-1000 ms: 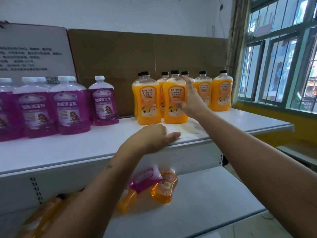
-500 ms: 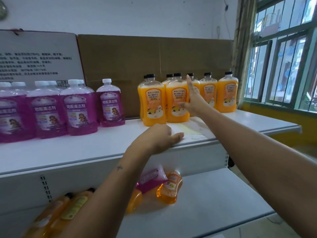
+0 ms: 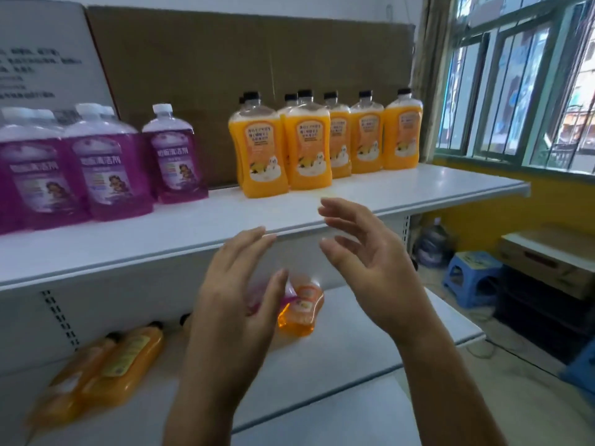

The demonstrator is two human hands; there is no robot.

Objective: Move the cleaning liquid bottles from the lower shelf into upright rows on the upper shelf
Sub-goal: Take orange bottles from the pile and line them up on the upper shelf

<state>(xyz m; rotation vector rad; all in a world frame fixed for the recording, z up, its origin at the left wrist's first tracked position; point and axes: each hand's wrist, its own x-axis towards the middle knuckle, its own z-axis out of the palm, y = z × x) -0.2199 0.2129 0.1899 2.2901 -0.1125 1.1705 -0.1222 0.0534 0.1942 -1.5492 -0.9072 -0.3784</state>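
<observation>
Both hands [image 3: 302, 284] pulled back off upper shelf [image 3: 161, 239], fingers spread, holding nothing, left hand [image 3: 238, 291] half-hiding pink bottle [image 3: 289, 292]

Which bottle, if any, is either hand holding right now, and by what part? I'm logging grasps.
Nothing is held. The left hand and right hand are both open in the air in front of the upper shelf, touching no bottle.

We are seeing two bare forearms rising from the bottom edge, neither wearing a sleeve, watch or bracelet. Our left hand [image 3: 236, 284] and right hand [image 3: 370, 265] are showing no gloves or rings, and the nails are looking short and unpainted.
</observation>
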